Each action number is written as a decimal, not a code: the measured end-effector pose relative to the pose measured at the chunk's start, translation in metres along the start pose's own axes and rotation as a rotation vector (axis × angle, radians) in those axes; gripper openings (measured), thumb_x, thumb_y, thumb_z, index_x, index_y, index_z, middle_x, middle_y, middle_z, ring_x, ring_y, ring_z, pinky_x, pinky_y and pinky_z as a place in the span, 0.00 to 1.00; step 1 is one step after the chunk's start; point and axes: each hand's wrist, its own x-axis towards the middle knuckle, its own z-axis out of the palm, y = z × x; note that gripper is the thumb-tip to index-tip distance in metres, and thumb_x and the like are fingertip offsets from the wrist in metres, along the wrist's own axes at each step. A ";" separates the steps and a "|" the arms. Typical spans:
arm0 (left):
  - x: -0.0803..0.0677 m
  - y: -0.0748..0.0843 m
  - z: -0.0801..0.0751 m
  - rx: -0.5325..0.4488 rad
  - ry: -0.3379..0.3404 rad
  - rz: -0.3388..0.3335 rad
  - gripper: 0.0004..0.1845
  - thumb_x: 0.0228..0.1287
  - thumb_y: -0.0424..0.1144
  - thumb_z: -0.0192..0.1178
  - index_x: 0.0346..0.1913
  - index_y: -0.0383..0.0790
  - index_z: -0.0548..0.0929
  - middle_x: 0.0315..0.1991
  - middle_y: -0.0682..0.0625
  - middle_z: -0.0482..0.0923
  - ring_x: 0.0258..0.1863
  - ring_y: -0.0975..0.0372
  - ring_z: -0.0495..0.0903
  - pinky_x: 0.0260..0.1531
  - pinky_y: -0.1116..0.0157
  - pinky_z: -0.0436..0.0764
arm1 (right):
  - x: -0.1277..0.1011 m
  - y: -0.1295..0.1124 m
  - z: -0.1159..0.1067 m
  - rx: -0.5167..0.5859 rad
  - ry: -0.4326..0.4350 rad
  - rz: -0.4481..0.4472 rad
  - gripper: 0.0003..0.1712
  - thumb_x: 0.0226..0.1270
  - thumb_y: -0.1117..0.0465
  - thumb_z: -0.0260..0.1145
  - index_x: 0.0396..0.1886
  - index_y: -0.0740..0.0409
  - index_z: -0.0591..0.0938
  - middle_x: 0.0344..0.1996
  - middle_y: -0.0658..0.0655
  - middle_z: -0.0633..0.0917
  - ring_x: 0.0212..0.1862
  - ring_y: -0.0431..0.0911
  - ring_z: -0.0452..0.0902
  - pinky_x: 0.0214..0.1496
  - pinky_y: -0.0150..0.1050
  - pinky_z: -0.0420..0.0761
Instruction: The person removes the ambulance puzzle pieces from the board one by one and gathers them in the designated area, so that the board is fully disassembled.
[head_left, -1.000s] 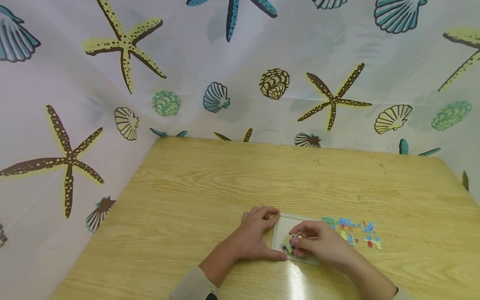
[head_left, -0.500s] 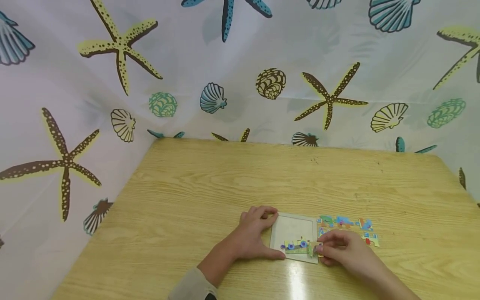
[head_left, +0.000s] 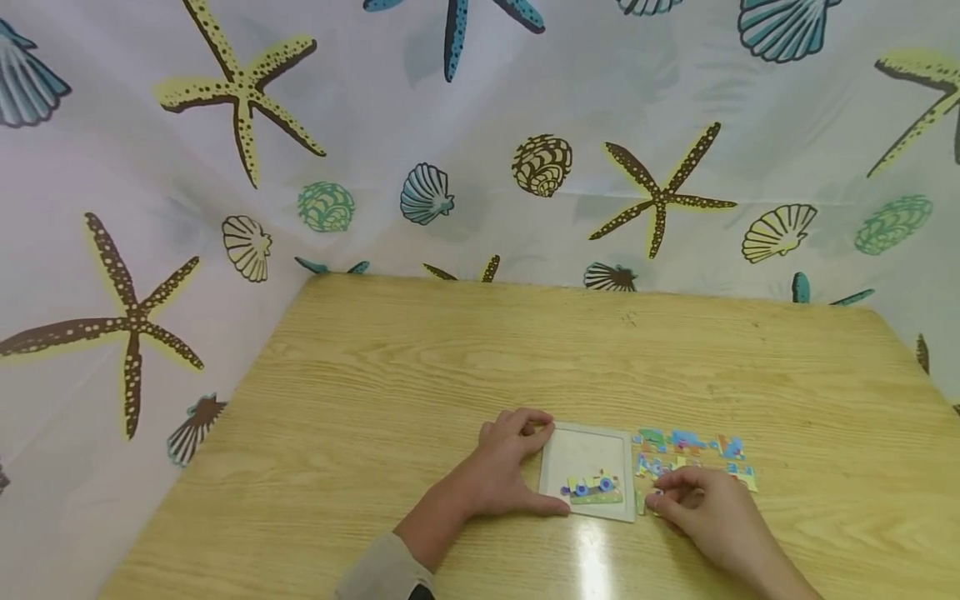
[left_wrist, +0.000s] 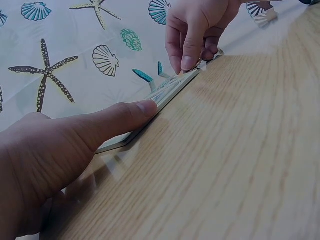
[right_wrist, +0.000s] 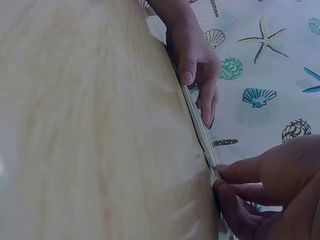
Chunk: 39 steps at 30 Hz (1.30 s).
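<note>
The square puzzle tray [head_left: 587,442] lies on the wooden table. My left hand [head_left: 513,471] holds it at its left side, fingers curled at the far corner and thumb [left_wrist: 132,115] on the near edge. Joined jigsaw pieces [head_left: 595,490], with blue wheels and a green strip, lie along the near part of the tray. Just right of the tray, my right hand [head_left: 705,508] pinches a small yellow-green puzzle piece [head_left: 640,502] between thumb and forefinger, close over the table. That hand covers most of the piece.
Loose puzzle pieces [head_left: 686,440] lie in rows to the right of the tray, some partly behind the right hand. A curtain [head_left: 480,142] printed with shells and starfish stands along the back and sides of the table [head_left: 420,358].
My right hand has moved right from over the tray to the table beside it, a puzzle piece in its fingers. The joined pieces in the tray are uncovered. The left hand has stayed put.
</note>
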 end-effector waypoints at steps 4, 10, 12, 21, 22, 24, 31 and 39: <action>0.003 0.001 -0.001 0.028 0.010 0.009 0.57 0.35 0.75 0.60 0.67 0.41 0.65 0.64 0.57 0.58 0.61 0.61 0.56 0.53 0.53 0.57 | 0.001 -0.003 -0.001 -0.151 0.059 -0.002 0.16 0.54 0.51 0.70 0.38 0.55 0.83 0.32 0.48 0.82 0.29 0.37 0.77 0.34 0.34 0.76; 0.005 0.003 -0.002 0.031 0.001 0.011 0.57 0.35 0.76 0.60 0.67 0.42 0.65 0.63 0.56 0.58 0.61 0.62 0.56 0.54 0.55 0.56 | 0.002 -0.007 -0.006 -0.116 0.040 0.009 0.13 0.53 0.53 0.71 0.34 0.55 0.82 0.27 0.46 0.81 0.28 0.37 0.77 0.32 0.31 0.75; 0.005 0.003 -0.002 0.030 -0.002 0.009 0.57 0.35 0.76 0.60 0.67 0.42 0.66 0.63 0.56 0.58 0.61 0.62 0.57 0.53 0.56 0.56 | 0.001 -0.012 -0.006 -0.081 0.034 -0.002 0.13 0.54 0.52 0.70 0.34 0.54 0.82 0.28 0.47 0.81 0.28 0.37 0.78 0.30 0.32 0.75; 0.003 -0.001 -0.002 0.039 0.021 0.008 0.58 0.34 0.76 0.60 0.67 0.41 0.65 0.63 0.57 0.58 0.59 0.62 0.57 0.51 0.56 0.58 | 0.019 -0.040 0.012 0.042 -0.130 -0.203 0.12 0.60 0.55 0.66 0.41 0.55 0.83 0.32 0.48 0.84 0.32 0.42 0.80 0.31 0.34 0.78; 0.003 -0.001 -0.002 0.034 0.022 0.014 0.58 0.34 0.76 0.60 0.67 0.41 0.66 0.63 0.57 0.58 0.59 0.62 0.57 0.50 0.56 0.58 | 0.022 -0.041 0.014 0.067 -0.158 -0.213 0.13 0.60 0.55 0.66 0.42 0.56 0.82 0.34 0.49 0.84 0.33 0.43 0.81 0.31 0.35 0.78; 0.003 -0.001 -0.001 0.025 0.021 0.023 0.57 0.35 0.76 0.60 0.67 0.41 0.66 0.63 0.56 0.58 0.60 0.61 0.57 0.51 0.55 0.57 | 0.026 -0.042 0.018 0.101 -0.211 -0.225 0.14 0.61 0.55 0.66 0.44 0.57 0.82 0.38 0.51 0.83 0.35 0.44 0.81 0.33 0.35 0.78; 0.002 0.000 0.001 0.014 0.012 0.025 0.55 0.37 0.75 0.60 0.66 0.42 0.66 0.62 0.56 0.59 0.61 0.61 0.57 0.54 0.52 0.56 | 0.030 -0.039 0.029 0.105 -0.272 -0.224 0.12 0.61 0.57 0.65 0.41 0.58 0.82 0.39 0.53 0.83 0.34 0.45 0.80 0.35 0.34 0.77; 0.000 -0.002 0.002 0.033 0.033 0.037 0.55 0.36 0.75 0.60 0.65 0.41 0.68 0.61 0.56 0.60 0.59 0.61 0.58 0.50 0.57 0.58 | 0.026 -0.041 0.036 0.025 -0.253 -0.181 0.15 0.54 0.57 0.71 0.42 0.54 0.82 0.40 0.51 0.82 0.31 0.41 0.78 0.32 0.35 0.77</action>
